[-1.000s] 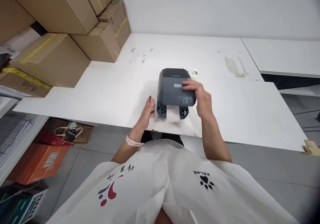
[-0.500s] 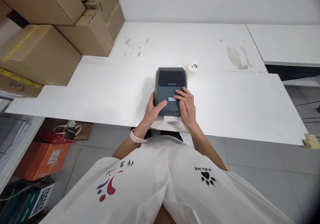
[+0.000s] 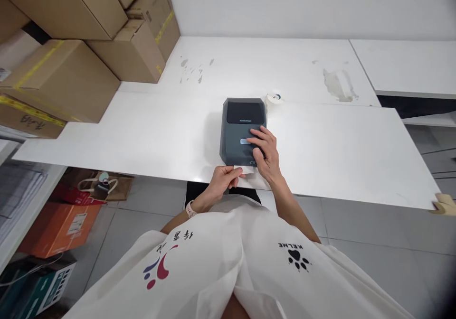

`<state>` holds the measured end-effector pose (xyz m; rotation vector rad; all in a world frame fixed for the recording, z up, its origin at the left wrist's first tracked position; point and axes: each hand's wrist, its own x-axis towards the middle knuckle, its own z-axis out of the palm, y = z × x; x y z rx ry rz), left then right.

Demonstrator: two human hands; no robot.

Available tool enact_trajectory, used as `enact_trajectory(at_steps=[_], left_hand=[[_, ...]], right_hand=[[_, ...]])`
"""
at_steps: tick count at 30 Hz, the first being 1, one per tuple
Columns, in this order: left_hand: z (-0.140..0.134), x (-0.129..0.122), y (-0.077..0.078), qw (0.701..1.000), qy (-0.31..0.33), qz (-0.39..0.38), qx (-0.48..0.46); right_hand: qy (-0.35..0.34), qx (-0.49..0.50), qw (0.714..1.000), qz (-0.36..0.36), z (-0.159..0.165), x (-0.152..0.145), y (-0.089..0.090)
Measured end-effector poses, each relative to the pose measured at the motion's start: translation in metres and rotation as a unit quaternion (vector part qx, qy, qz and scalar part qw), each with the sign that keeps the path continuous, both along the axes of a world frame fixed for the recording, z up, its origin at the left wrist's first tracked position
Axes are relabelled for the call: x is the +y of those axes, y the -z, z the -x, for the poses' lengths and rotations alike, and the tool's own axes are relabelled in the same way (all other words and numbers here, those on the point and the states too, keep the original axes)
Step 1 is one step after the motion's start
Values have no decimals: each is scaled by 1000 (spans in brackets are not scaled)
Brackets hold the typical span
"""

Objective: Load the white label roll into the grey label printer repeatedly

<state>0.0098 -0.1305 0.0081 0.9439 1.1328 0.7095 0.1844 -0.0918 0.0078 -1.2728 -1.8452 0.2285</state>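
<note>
A dark grey label printer (image 3: 235,134) stands on the white table near its front edge, with a dark window on top and a small light button. White label paper (image 3: 245,170) sticks out of its front. My left hand (image 3: 223,180) pinches the left side of that paper between thumb and fingers. My right hand (image 3: 267,153) rests on the printer's right front part, fingers spread over the top near the button and thumb at the front corner. Behind the printer's right rear corner lies a roll of white paper (image 3: 273,99).
Cardboard boxes (image 3: 67,79) with yellow tape are stacked on the left of the white table (image 3: 320,153). Below, on the left, stand an orange box (image 3: 59,229) and a paper bag (image 3: 121,188). A tan piece (image 3: 444,204) sits at the table's right front corner.
My left hand has left the printer's left side, moved down to its front edge and taken hold of the label paper. My right hand stays on the printer, almost unmoved.
</note>
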Motion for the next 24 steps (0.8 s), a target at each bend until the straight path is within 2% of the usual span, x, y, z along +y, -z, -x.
enact_trajectory(at_steps=[7,10,12,15,17,19,21,24], left_hand=[[7,3,3,999,39,-9,-7],[16,4,0,997,64,-33,0],[26,8,-5,998,10,-69,3],[43,19,-10,977,-171,-127,24],[52,32,-13,958,-238,-157,47],[55,48,-15,953,-231,-182,78],[50,67,-17,955,-184,-196,128],[33,94,-20,949,-103,-213,209]], right_hand=[[22,-127,992,6,-3,-3,-15],[9,-140,990,20,-4,-9,-19],[-7,-106,994,20,-4,-14,-16],[-20,-16,999,-30,-2,-17,-11],[-17,29,996,-78,-1,-11,-16],[-8,53,992,-111,1,6,-31],[-3,76,989,-130,0,33,-53],[-10,116,983,-141,-3,88,-89]])
